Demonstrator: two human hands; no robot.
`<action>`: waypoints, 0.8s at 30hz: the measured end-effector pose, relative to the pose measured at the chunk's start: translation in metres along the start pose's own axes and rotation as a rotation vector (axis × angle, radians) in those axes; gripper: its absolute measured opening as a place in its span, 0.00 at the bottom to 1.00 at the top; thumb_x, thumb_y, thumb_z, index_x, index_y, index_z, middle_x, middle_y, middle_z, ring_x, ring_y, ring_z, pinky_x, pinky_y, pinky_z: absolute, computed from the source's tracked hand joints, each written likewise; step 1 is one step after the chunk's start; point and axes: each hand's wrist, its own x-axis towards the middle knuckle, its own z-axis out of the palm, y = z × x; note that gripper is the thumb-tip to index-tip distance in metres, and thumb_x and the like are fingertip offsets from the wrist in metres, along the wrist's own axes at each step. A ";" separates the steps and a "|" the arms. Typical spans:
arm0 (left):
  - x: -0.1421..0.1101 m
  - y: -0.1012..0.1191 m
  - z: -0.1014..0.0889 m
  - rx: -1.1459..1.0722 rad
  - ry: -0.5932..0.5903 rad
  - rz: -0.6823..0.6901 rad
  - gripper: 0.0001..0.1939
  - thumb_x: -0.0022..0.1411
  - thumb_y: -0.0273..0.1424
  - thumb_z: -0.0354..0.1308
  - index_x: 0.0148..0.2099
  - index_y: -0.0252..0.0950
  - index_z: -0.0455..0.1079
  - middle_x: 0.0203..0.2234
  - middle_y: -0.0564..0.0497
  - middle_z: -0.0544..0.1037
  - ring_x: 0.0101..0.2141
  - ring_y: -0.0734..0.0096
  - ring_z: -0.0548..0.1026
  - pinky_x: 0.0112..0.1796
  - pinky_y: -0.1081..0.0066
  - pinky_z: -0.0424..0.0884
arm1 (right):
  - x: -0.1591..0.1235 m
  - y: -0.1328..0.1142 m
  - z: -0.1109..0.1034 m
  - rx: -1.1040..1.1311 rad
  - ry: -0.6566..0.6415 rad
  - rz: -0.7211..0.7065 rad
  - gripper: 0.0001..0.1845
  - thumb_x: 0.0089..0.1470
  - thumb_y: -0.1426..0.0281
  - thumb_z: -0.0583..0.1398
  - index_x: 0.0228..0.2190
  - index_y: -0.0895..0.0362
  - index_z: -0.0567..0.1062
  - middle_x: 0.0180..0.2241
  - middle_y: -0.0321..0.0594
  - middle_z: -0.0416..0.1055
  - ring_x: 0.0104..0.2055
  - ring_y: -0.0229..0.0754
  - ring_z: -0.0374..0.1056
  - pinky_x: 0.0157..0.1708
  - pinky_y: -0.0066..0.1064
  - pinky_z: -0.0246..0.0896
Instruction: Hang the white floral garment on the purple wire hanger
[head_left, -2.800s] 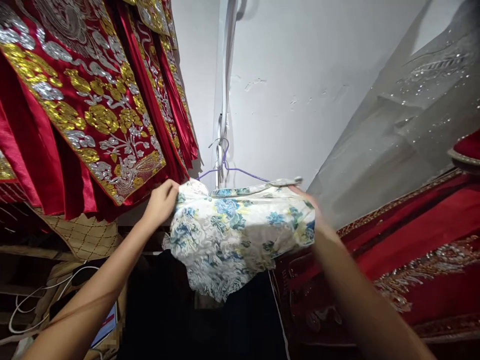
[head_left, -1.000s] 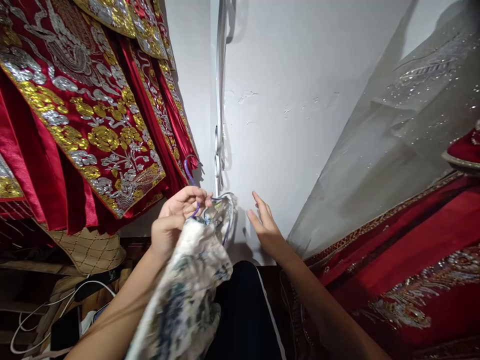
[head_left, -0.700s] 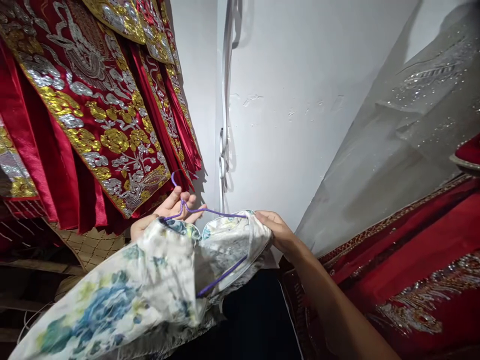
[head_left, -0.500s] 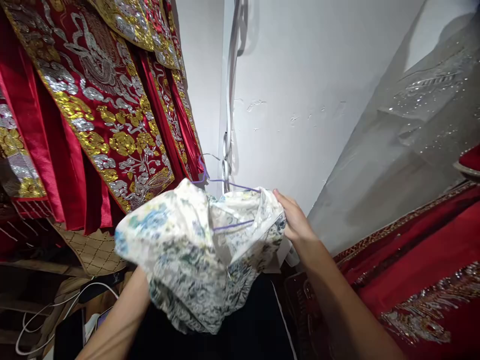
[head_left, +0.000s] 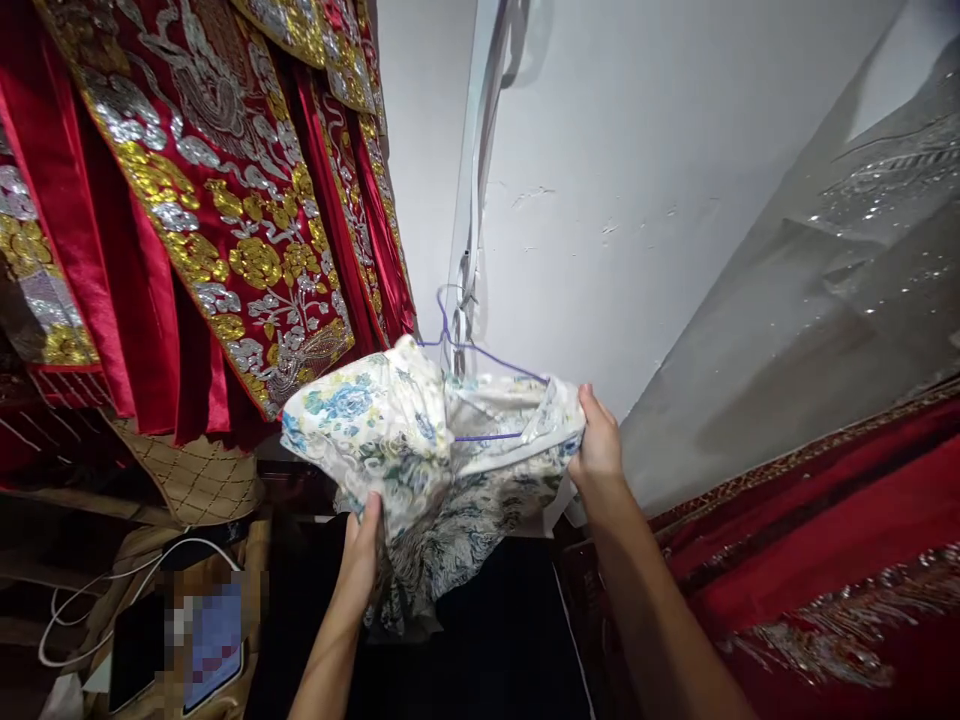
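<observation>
A white garment with blue flowers (head_left: 420,460) hangs bunched on a thin purple hanger (head_left: 480,352) in front of the white wall. My left hand (head_left: 360,560) grips the garment's lower left part from below, fingers closed on the cloth. My right hand (head_left: 598,447) pinches the garment's right edge at the hanger's end.
Red robes with gold and silver embroidery (head_left: 217,200) hang at the upper left. A sheer sequinned cloth (head_left: 825,300) and red embroidered fabric (head_left: 825,540) fill the right. White cables (head_left: 90,600) and a dark device lie at the lower left. A grey strap (head_left: 480,200) runs down the wall corner.
The garment has been turned and lifted a little on the hanger. My left hand dropped from the hanger's hook to under the cloth and my right hand took hold of the right edge.
</observation>
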 end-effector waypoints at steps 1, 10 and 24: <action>-0.006 -0.004 0.000 0.017 0.069 -0.024 0.42 0.60 0.61 0.50 0.67 0.39 0.59 0.61 0.41 0.70 0.64 0.52 0.62 0.59 0.60 0.67 | -0.007 0.008 -0.008 0.035 0.060 0.009 0.29 0.51 0.45 0.63 0.41 0.58 0.76 0.34 0.44 0.79 0.39 0.50 0.76 0.38 0.39 0.72; -0.034 0.013 0.008 0.057 -0.052 -0.063 0.33 0.55 0.46 0.67 0.55 0.28 0.73 0.49 0.37 0.80 0.54 0.43 0.75 0.56 0.53 0.69 | -0.106 0.064 -0.029 -0.321 0.466 -0.156 0.30 0.53 0.56 0.64 0.54 0.58 0.72 0.52 0.49 0.71 0.53 0.52 0.68 0.53 0.43 0.62; -0.045 0.002 0.014 0.048 -0.111 -0.126 0.39 0.54 0.48 0.67 0.63 0.32 0.65 0.58 0.36 0.73 0.60 0.46 0.69 0.60 0.52 0.63 | -0.022 0.074 0.015 -0.216 0.136 0.122 0.22 0.48 0.54 0.64 0.38 0.55 0.67 0.22 0.28 0.61 0.19 0.34 0.56 0.19 0.27 0.49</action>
